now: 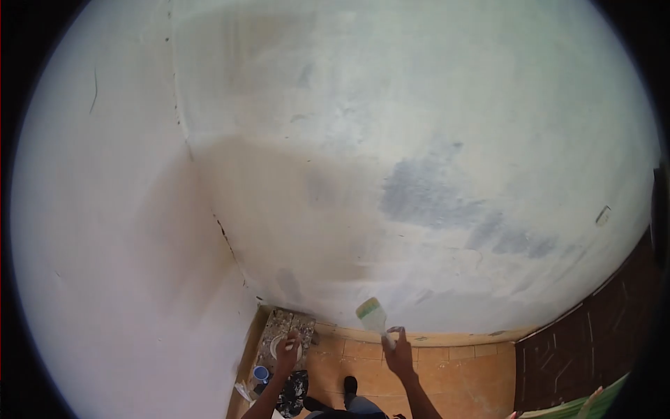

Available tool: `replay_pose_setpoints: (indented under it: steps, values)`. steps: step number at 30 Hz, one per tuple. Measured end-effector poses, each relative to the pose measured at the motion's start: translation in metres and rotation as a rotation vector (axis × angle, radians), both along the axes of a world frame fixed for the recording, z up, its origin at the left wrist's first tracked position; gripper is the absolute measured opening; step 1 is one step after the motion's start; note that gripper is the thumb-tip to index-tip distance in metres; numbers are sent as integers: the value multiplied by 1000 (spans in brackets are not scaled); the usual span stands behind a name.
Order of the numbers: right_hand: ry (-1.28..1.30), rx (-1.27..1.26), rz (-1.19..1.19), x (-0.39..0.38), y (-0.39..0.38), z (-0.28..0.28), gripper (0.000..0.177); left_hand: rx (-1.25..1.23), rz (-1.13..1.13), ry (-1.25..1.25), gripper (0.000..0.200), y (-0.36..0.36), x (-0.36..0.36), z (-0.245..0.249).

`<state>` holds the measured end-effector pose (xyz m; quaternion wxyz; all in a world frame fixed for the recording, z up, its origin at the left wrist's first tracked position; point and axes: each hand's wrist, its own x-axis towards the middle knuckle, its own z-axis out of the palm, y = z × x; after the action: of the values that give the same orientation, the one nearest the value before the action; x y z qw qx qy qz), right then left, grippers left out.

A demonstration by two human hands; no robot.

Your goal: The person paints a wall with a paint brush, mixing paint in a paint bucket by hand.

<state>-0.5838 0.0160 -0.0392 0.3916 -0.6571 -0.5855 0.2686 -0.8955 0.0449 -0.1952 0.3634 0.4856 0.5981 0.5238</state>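
Observation:
My right hand (399,356) is closed round the handle of a flat paintbrush (374,318). The brush is whitish, with a yellow-green end that points up and left towards the wall (335,237), apart from its surface. My left hand (287,353) is held lower left with its fingers pinched together. A small pale thing shows at its fingertips, too small to name. Behind and below that hand lies a round whitish dish or lid (276,348), partly hidden by it, on a paint-spattered surface (280,321) in the corner.
A blue cup (261,373) stands at lower left, by a dark patterned cloth or bag (293,392). Orange floor tiles (460,380) run along the wall. A dark carved panel (586,342) is at right, with green striped fabric (593,405) below. My foot (350,384) is near the wall.

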Motion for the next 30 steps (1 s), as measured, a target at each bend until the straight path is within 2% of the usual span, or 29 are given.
replay_pose_setpoints:
  steps: [2, 4, 5, 6, 7, 8, 9, 12, 13, 15, 16, 19, 22, 24, 30]
  values:
    - [-45, 20, -89, 9, 2, 38, 28, 86, -96, 73, 16, 34, 19, 46]
    - [-218, 281, -64, 28, 11, 62, 31, 226, -150, 63, 14, 74, 43, 118]
    - [-264, 286, -65, 37, 19, 76, 31, 428, -197, 217, 12, 99, 48, 150]
    - [-188, 228, -66, 45, 22, 102, 31, 453, -276, 105, 12, 114, 60, 196]
    - [-209, 232, -61, 49, 23, 131, 31, 551, -251, 147, 13, 126, 70, 243]
    - [-126, 293, -50, 50, 26, 156, 29, 579, -271, 85, 16, 139, 81, 287]
    - [-97, 291, -67, 48, 26, 182, 28, 719, -279, 129, 19, 153, 86, 327]
    - [58, 482, 5, 59, 47, 194, 23, 1128, -126, 257, 25, 205, 108, 420]
    - [126, 437, 49, 60, 51, 189, 24, 1268, -16, 327, 26, 217, 117, 454]
    - [259, 348, 142, 58, 60, 180, 29, 1349, 84, 462, 29, 223, 130, 514]
    - [343, 280, 110, 49, 62, 171, 30, 1414, 136, 527, 30, 232, 135, 533]
    - [586, 157, 95, 22, 55, 130, 28, 1544, 251, 662, 35, 261, 143, 569]
    - [676, 75, 98, -4, 37, 85, 27, 1530, 402, 837, 37, 285, 150, 572]
    - [867, -42, 126, -12, 29, 66, 24, 1525, 383, 856, 43, 289, 149, 573]
    - [847, -141, 62, -30, 36, 49, 27, 1502, 420, 852, 42, 290, 146, 568]
